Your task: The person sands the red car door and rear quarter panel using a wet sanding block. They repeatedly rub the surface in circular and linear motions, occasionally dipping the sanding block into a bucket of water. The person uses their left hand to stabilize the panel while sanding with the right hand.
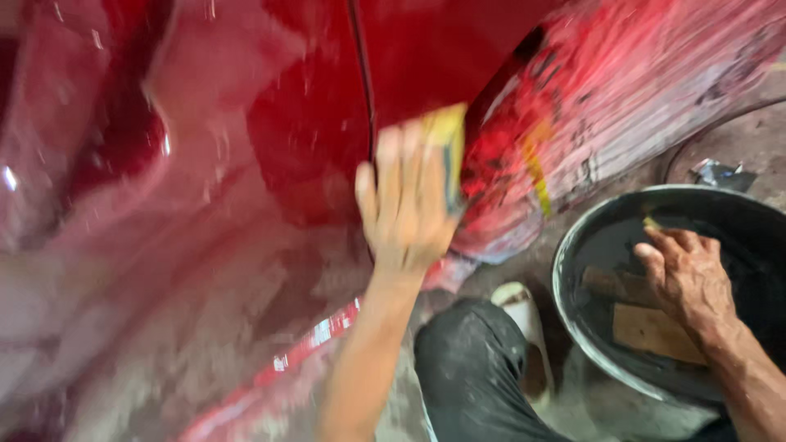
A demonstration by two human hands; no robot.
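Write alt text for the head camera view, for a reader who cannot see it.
A person's left hand presses a yellow sanding block against a wet, glossy red car body panel. The right hand reaches into a black basin of water on the ground, where brownish sheets, perhaps sandpaper, lie. The person's dark-trousered knee and light sandal show below.
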